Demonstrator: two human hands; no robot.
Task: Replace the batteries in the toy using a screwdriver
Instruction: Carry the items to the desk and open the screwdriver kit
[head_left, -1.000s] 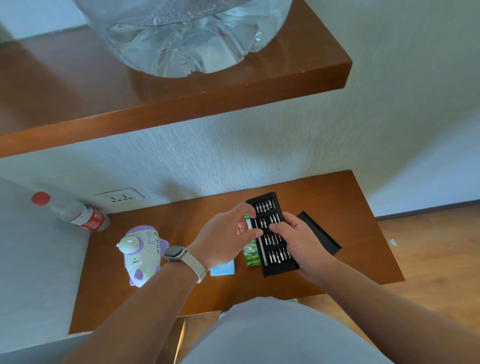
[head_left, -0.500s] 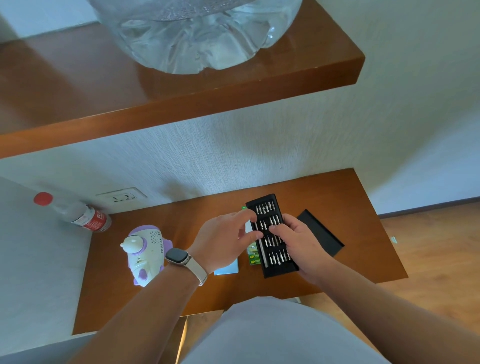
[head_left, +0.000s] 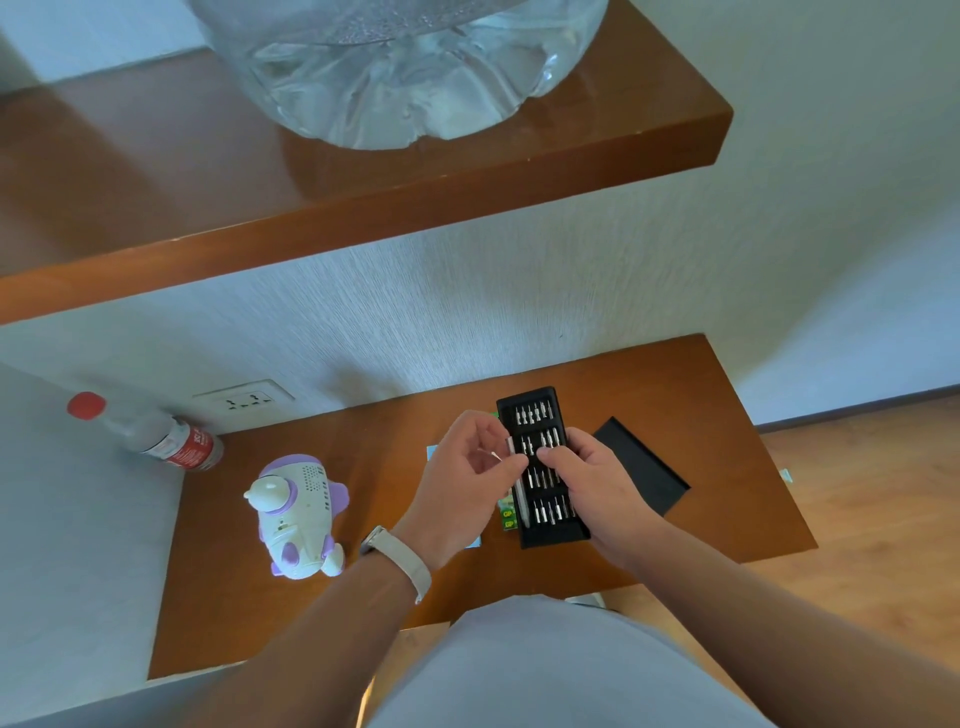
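The black plastic tray of silver screwdriver bits (head_left: 540, 467) was steadied by the right hand (head_left: 592, 480), fingers pressed on its rows, while the left hand (head_left: 462, 483), fingers curled, pinched the slim silver driver handle (head_left: 519, 488), apparently to lift it free.

On the lower shelf (head_left: 701, 395), the toy (head_left: 298, 514) stands toward the left edge, with a bottle (head_left: 156, 439) lying behind it in the back-left corner. The bit case (head_left: 543, 467) lies mid-shelf, its lid (head_left: 647, 470) just right, a battery pack (head_left: 508, 514) touching its left side. A water jug (head_left: 400, 67) sits on the upper shelf (head_left: 363, 208).

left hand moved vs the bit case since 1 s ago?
Yes, slightly. The left hand has closed in toward the bit case, its fingertips now at the case's left edge beside the right hand.
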